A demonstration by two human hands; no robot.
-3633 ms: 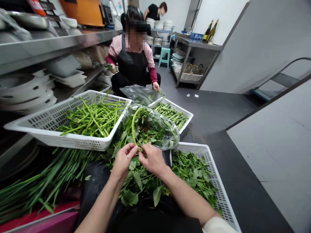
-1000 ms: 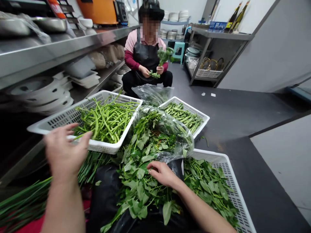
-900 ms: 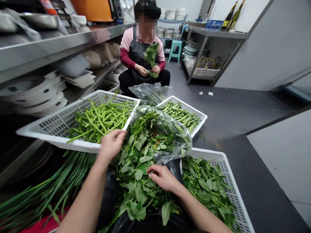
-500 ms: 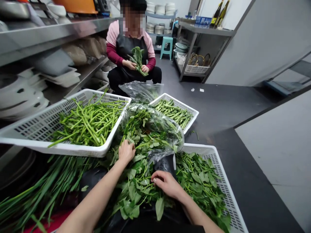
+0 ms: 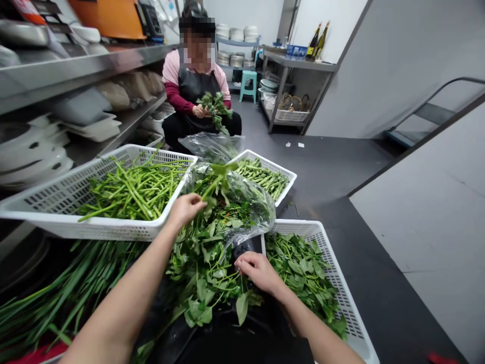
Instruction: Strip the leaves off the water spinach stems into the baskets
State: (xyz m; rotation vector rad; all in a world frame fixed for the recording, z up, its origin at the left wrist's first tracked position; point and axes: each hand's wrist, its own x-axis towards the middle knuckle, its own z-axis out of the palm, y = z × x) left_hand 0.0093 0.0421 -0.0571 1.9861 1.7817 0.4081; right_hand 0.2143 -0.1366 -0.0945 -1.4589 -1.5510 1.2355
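Note:
My left hand (image 5: 186,210) pinches the end of a green stem (image 5: 209,188) whose leafy tip points up and away over the pile. My right hand (image 5: 257,270) is closed, low at the right side of the leafy greens (image 5: 206,268); leafy stems hang from its fingertips. A clear plastic bag (image 5: 261,202) lies open around the far part of the pile. To the left, a white basket (image 5: 113,230) holds long green stems (image 5: 140,189). Leaves and short stems (image 5: 303,273) fill another white basket (image 5: 339,273) at the right.
A smaller white basket (image 5: 290,189) with cut stems stands farther off. Long thin green leaves (image 5: 87,283) lie at the lower left. A person (image 5: 200,86) squats opposite, holding greens. Metal shelves (image 5: 144,55) line the left side; a metal table (image 5: 295,60) stands behind.
My left hand has risen from the pile and moved slightly left, now with a stem in its fingers. My right hand stays low and closed. The other person's greens have tipped over.

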